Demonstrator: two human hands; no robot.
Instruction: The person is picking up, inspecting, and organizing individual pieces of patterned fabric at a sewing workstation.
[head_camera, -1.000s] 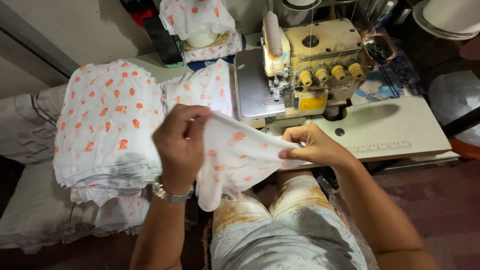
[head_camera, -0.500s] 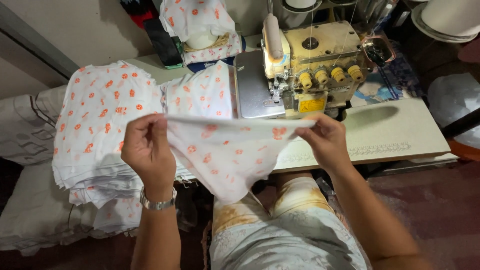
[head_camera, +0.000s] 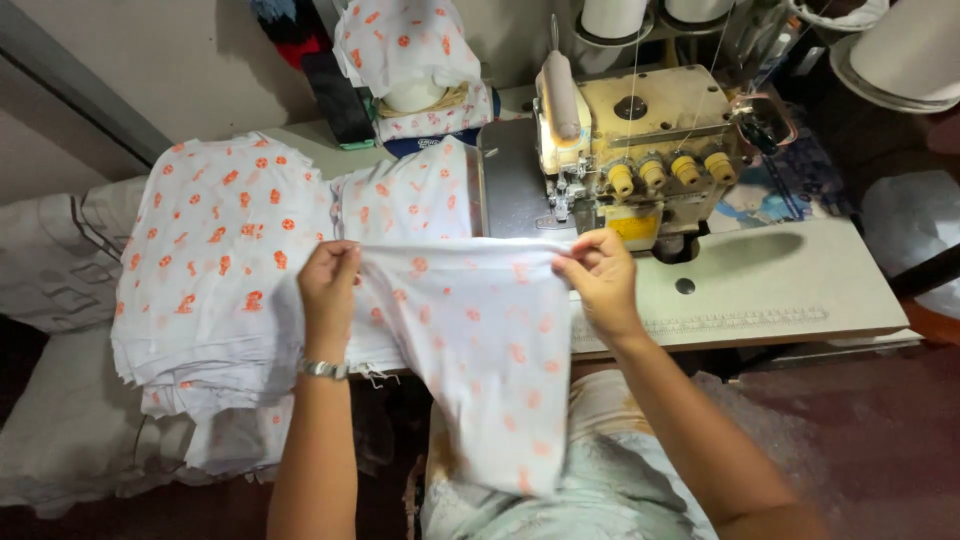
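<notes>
Both hands have moved since the earlier frames: the left hand (head_camera: 328, 283) has come off the fold and drawn to the left, the right hand (head_camera: 600, 280) has shifted right, and the printed fabric piece (head_camera: 470, 350) that was bunched between them is now stretched flat along its top edge.

Largest first. Across the far side runs the pale sewing table (head_camera: 780, 290), its right part carrying only a small dark hole and a faint ruler strip along the near edge. On its left lies the big stack of cut pieces (head_camera: 215, 260), white with orange motifs, thick and many layers deep; this suggests much work remains. Far and centre stands the cream overlock machine (head_camera: 640, 150), with four yellow tension knobs in a row and a small yellow rectangular label (head_camera: 634, 226) on its front face, its text too small to tell. Behind it are white thread cones (head_camera: 612, 15).

Held in front of the machine, the fabric piece hangs down over the person's lap and is not under the presser foot, so I judge that sewing of this piece has not yet begun. Each hand is closed in a pinch, thumb over curled fingers, on one top corner. On the left wrist sits a silver wristwatch (head_camera: 324, 369).
</notes>
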